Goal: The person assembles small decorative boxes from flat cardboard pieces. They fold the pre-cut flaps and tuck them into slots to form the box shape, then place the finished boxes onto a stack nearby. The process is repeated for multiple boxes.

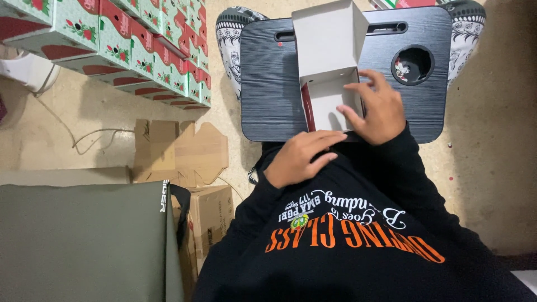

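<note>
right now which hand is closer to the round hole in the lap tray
Right. The right hand rests on the open box beside the round hole; the left hand sits at the tray's near edge.

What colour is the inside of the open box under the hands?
The open box is plain white-grey inside; the head view shows it.

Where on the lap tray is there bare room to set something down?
Free: the lap tray's left strip beside the open box, and the right strip around the round hole. Crowded: the near middle edge, where left hand and right hand meet the box.
</note>
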